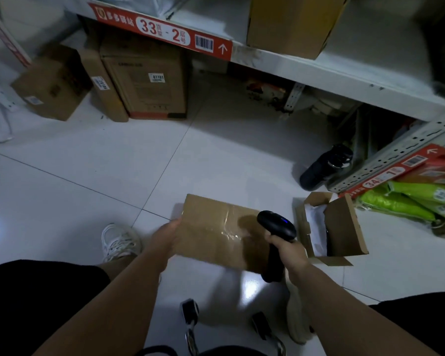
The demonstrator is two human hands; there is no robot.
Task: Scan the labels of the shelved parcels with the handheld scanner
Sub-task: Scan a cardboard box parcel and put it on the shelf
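flat box in hand, scanner ready, no label showing yet

so the person is low down in front of the shelf (332, 80), holding a flat cardboard box (216, 232) over the floor (88, 181), well in front of the shelf. the left hand (165, 237) has its fingers clamped on the box's left edge, thumb hidden behind it. the right hand (285, 250) is at the box's right edge with fingers wrapped tight round the handle of the black scanner (275, 227), whose head points over the box top and has a small blue light lit.

handling guess: the box looks thin, stiff and light, since one hand holds it tilted by an edge. there's shiny clear tape across the top, so that bit is probably slippery; the bare cardboard edge is the better grip. i can't see any label on the face that's up, so it likely needs flipping before the scan.

counts: one scanner, one box in hand. left of the held box, under the shelf, three brown boxes (144, 80) stand together, at least two with white stickers. right of the held box sits one small open carton (344, 227), and beyond it one dark bottle (326, 165) lies on the floor. one more big box (290, 24) sits up on the shelf.
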